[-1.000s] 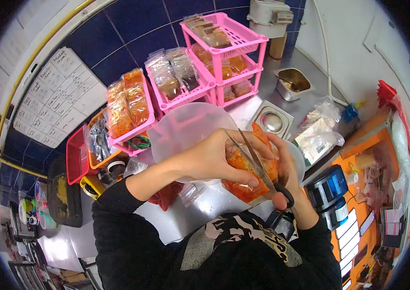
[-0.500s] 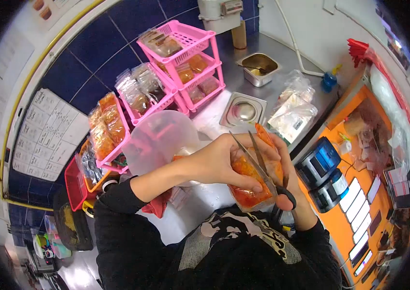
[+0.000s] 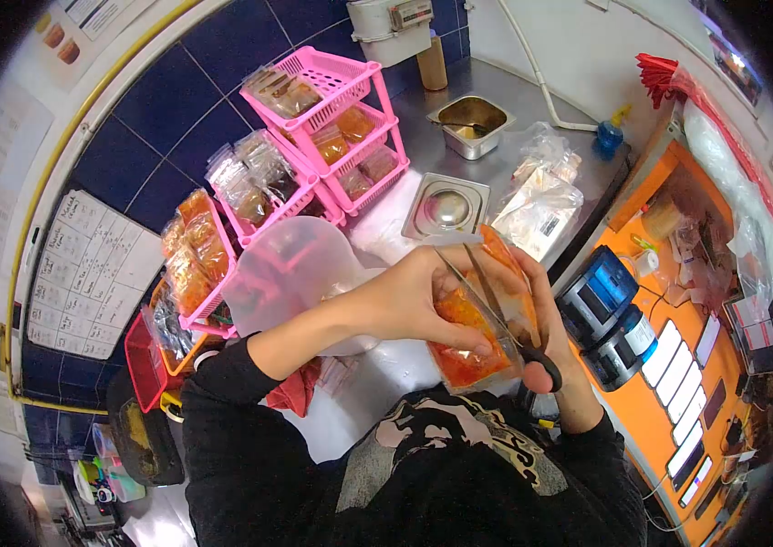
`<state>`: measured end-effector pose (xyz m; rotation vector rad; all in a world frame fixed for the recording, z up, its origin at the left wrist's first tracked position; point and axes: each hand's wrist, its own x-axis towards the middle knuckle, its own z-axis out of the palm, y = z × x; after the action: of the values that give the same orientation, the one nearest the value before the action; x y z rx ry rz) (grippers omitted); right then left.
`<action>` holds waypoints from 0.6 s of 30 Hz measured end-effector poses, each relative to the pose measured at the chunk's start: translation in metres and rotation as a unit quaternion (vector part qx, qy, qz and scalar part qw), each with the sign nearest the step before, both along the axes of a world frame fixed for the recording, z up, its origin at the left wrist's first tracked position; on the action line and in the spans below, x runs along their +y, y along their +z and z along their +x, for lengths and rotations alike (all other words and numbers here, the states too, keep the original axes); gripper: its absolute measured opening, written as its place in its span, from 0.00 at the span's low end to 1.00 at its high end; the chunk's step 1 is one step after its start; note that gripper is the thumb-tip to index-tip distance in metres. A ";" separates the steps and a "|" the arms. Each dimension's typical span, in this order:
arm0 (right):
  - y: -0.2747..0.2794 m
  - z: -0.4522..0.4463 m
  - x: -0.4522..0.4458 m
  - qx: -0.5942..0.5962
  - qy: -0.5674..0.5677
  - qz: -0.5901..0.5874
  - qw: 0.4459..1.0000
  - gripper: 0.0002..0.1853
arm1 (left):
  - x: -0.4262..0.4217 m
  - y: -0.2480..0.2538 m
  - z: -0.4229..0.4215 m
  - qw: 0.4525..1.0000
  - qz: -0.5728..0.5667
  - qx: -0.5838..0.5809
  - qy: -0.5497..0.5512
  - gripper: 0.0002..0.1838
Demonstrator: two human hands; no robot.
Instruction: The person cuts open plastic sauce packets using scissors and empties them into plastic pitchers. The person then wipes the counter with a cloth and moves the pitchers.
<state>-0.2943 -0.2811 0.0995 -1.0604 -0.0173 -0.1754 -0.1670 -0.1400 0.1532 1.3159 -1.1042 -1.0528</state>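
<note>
A clear plastic bag of orange-red sauce (image 3: 470,366) is held up in front of my chest. My left hand (image 3: 393,299) is closed on the bag from its left side, the thumb lying across its front. On the other side, my right hand (image 3: 552,339) has the black handles of a pair of scissors (image 3: 498,326) in its grip, and its fingers reach behind the bag. The scissor blades are parted and point up and to the left, in front of the bag. The bag's upper part is folded near the right fingers, partly hidden.
A translucent tub (image 3: 288,269) stands left of my hands, before pink baskets (image 3: 318,118) of filled bags. Behind my hands lie a steel lid (image 3: 446,208), a steel container (image 3: 473,128) and plastic bags (image 3: 541,205). Black devices (image 3: 598,292) and phones occupy an orange surface (image 3: 651,428) at right.
The camera view has tilted slightly, shifting the surroundings. Both hands keep their grips, with the bag and the parted scissors nearly in the same place.
</note>
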 end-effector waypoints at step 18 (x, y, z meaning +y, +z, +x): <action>-0.032 0.018 0.003 -0.017 0.006 0.028 0.999 0.70 | -0.003 -0.029 -0.004 0.995 -0.037 -0.092 -0.005 0.28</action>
<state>-0.2767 -0.2780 0.0676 -1.0020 -0.0497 -0.1817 -0.1709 -0.1429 0.1240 1.3695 -1.2770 -0.9023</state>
